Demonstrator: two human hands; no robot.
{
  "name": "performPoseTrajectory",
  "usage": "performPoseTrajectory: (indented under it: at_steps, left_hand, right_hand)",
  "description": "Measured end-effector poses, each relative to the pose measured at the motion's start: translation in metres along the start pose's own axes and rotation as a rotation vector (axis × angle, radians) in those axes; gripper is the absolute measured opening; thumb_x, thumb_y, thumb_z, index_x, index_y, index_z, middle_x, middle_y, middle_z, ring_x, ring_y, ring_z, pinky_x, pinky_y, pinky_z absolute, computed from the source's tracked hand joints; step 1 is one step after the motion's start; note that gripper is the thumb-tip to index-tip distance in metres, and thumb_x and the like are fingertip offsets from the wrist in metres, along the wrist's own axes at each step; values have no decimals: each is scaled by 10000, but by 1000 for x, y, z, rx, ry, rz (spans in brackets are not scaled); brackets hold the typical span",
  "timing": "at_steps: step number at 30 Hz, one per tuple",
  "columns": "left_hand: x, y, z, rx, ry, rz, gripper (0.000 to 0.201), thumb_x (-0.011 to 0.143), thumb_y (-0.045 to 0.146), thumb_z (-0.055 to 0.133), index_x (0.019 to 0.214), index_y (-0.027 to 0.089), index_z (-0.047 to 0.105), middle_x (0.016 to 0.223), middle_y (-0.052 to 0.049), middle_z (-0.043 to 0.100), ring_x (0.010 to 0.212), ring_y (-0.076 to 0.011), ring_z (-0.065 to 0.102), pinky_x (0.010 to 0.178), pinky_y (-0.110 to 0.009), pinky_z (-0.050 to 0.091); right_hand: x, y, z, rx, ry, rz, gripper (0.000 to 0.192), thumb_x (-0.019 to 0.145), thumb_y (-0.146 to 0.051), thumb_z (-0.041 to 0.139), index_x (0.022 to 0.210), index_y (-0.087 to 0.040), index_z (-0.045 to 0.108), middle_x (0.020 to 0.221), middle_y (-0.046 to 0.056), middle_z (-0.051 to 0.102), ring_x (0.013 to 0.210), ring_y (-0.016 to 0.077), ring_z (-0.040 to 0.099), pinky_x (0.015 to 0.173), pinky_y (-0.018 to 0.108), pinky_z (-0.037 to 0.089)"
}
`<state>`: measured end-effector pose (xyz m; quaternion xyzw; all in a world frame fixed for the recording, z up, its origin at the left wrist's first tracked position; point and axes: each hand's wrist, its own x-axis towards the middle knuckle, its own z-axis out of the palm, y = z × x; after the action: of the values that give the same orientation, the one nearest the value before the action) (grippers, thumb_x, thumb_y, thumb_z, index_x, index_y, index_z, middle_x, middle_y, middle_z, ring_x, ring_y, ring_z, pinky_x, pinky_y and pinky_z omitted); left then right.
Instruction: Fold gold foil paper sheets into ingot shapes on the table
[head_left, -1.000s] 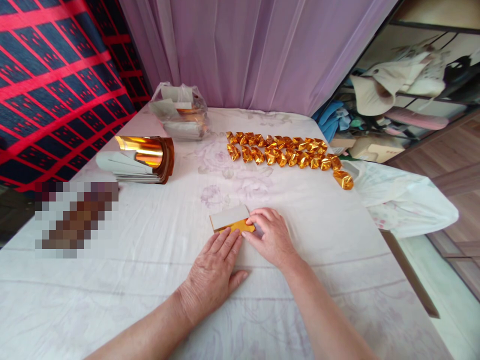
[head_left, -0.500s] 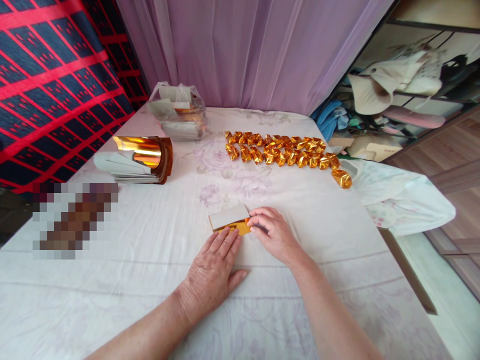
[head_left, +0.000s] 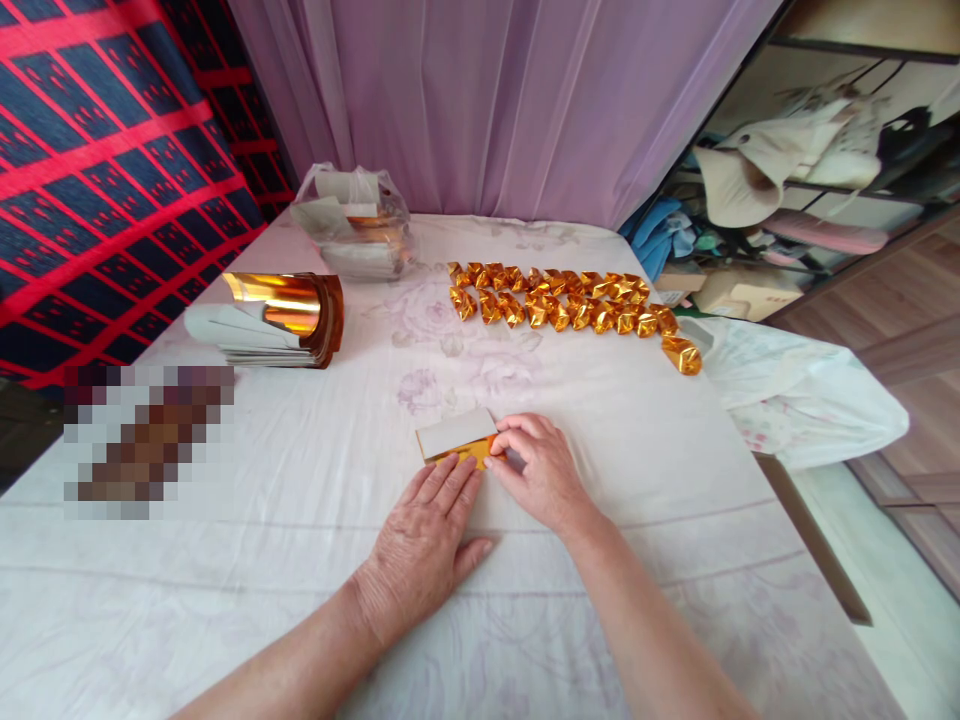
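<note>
A sheet of gold foil paper (head_left: 459, 434) lies folded on the tablecloth in front of me, its pale back turned up along the far side and a gold strip along the near side. My left hand (head_left: 427, 532) rests flat, fingertips pressing on the near gold edge and thumb stretched apart. At the paper's right end, my right hand (head_left: 541, 468) pinches the corner between thumb and fingers. Part of that corner is hidden by the fingers. Beyond the hands, folded gold foil ingots (head_left: 559, 313) sit in two rows.
A curved stack of foil sheets (head_left: 281, 325) stands at the left, with a clear plastic bag (head_left: 356, 225) of more paper behind it. A pixelated patch covers something at far left. A white bag (head_left: 817, 395) hangs by the table's right edge, near a cluttered shelf (head_left: 795, 190).
My right fingers have shifted slightly left over the paper's right end and curl in more. My left hand stays in place.
</note>
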<state>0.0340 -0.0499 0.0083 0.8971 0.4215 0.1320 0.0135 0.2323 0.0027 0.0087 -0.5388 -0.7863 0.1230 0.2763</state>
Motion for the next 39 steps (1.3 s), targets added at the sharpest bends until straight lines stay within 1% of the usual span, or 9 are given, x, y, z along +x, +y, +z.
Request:
performPoseTrajectory:
  at_steps: [9, 11, 15, 19, 25, 28, 31, 34, 39]
  left_hand:
    - [2, -2, -3, -83, -1, -27, 548, 958, 503, 495, 1380, 154, 518, 1407, -132, 561, 1330, -298, 471, 1109, -474, 374]
    - [3, -1, -7, -79, 9, -31, 494, 958, 461, 508, 1347, 159, 546, 1359, -139, 584, 1298, -310, 490, 1082, -490, 393]
    - [4, 3, -18, -59, -7, -65, 391, 918, 338, 595, 1254, 138, 603, 1182, -135, 634, 1135, -308, 569, 969, -477, 472]
    - [5, 3, -21, -15, -26, -80, 417, 894, 340, 634, 1248, 121, 605, 1176, -137, 623, 1110, -322, 568, 953, -498, 472]
    - [3, -4, -18, 19, 19, -144, 411, 953, 387, 528, 1290, 157, 581, 1284, -149, 582, 1186, -333, 528, 1012, -552, 409]
    - [3, 0, -20, 14, 9, -157, 418, 946, 391, 537, 1280, 143, 583, 1215, -145, 601, 1112, -322, 550, 960, -523, 447]
    - [4, 7, -20, -3, -37, -123, 440, 936, 415, 558, 1258, 116, 592, 1122, -133, 619, 1020, -298, 569, 885, -468, 490]
    - [5, 10, -19, 12, -67, -124, 519, 913, 447, 596, 1281, 81, 579, 1085, -138, 617, 967, -295, 569, 864, -471, 499]
    - [12, 7, -18, 15, -93, -142, 539, 908, 465, 603, 1321, 122, 567, 1036, -120, 606, 918, -284, 560, 826, -468, 498]
  right_hand:
    - [1, 6, 0, 27, -8, -18, 105, 820, -155, 638, 818, -257, 661, 1042, 35, 679, 1022, 223, 607, 866, 382, 448]
    - [1, 9, 0, 40, -14, -27, 116, 825, -153, 627, 836, -260, 671, 1035, 36, 679, 1013, 220, 608, 880, 388, 452]
    - [1, 10, 1, 43, -13, -30, 116, 819, -148, 636, 843, -254, 675, 1028, 40, 680, 1014, 224, 609, 896, 399, 454]
    - [0, 8, 1, 40, 6, -30, 106, 831, -153, 633, 840, -251, 672, 1030, 44, 682, 1015, 225, 611, 885, 395, 458]
    - [-1, 7, 2, 16, 33, -31, 89, 819, -164, 643, 829, -250, 667, 1012, 36, 679, 997, 219, 612, 850, 371, 462]
    - [-1, 6, 2, 2, 29, -28, 89, 825, -166, 637, 835, -251, 662, 1009, 40, 679, 996, 223, 608, 841, 371, 458]
    - [-1, 4, 2, -5, 29, -24, 92, 826, -162, 637, 835, -252, 654, 1005, 40, 679, 993, 225, 605, 829, 370, 450]
    - [-1, 4, 1, -7, 31, -29, 87, 828, -161, 640, 835, -248, 647, 1008, 40, 678, 993, 225, 602, 819, 366, 442]
    - [-1, 0, 1, -26, 25, -27, 83, 839, -170, 634, 818, -249, 646, 991, 35, 676, 972, 220, 599, 818, 368, 430]
